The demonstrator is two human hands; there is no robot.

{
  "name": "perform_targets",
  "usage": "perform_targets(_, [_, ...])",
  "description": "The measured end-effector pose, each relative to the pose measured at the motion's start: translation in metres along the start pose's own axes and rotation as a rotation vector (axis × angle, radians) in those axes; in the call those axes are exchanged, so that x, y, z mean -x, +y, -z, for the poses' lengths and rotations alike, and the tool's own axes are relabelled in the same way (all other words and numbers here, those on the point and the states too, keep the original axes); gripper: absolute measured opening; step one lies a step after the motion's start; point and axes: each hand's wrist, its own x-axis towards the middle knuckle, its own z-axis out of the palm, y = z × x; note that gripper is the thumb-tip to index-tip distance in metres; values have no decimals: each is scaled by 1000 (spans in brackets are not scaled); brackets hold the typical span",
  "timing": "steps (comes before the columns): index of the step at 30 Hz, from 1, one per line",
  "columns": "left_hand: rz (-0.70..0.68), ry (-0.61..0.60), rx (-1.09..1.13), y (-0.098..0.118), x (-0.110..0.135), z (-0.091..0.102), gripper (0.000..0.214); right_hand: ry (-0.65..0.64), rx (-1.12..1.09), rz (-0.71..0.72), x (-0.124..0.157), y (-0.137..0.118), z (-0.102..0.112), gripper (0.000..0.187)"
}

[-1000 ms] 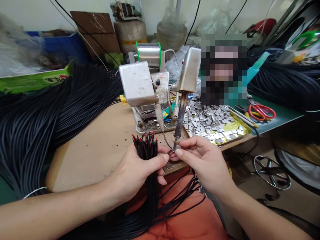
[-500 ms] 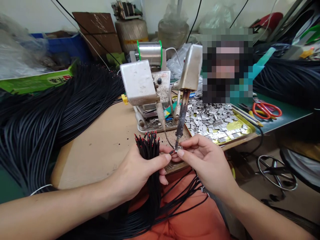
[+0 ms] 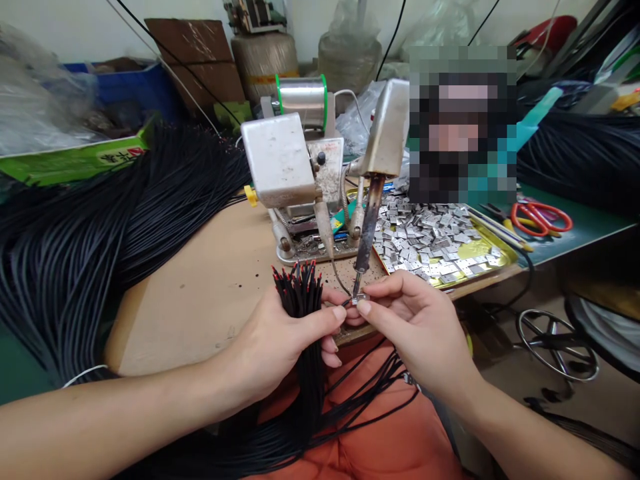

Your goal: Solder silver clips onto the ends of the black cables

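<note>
Right now a small metal clip (image 3: 359, 300) sits pinched just under the tip of a soldering iron (image 3: 367, 227), gripped between thumb and forefinger of the right hand (image 3: 415, 327), wrist angled inward. The left hand (image 3: 285, 347) is closed around a bundle of red-tipped black wires (image 3: 300, 300), with a tray of clips (image 3: 500, 257) just beyond.

A bare left forearm (image 3: 105, 427) and a bare right forearm (image 3: 530, 427) enter from the lower corners of the view, smooth and slim, and taper into an ungloved left hand (image 3: 280, 353) and an ungloved right hand (image 3: 420, 333). Short, trimmed fingernails (image 3: 365, 307) finish the slender fingers. A creased orange fabric garment (image 3: 395, 440) covers the lap in soft, loose folds, though its exact kind is hard to tell from this view.
</note>
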Motion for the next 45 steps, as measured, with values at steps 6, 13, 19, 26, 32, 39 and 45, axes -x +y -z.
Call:
perform_targets(6, [13,13,3,1,-1,0,28,4,16,19,0,0,0,27])
perform_targets(13, [17,6,6,0,2,1,26,6,29,41,2,0,0,24])
perform_targets(19, [15,18,28,-1,1,-1,27,2,12,33,2,1,0,26])
perform_targets(26, [24,10,21,1,-1,-1,26,0,14,45,2,3,2,23])
perform_targets(32, [6,-9,7,0,1,0,23,11,38,57,2,3,1,23])
perform_targets(39, [8,5,-29,-2,0,1,26,-7,44,16,2,-1,-1,24])
perform_targets(45, [22,29,-43,-2,3,0,24,-39,21,-17,3,-6,1,23])
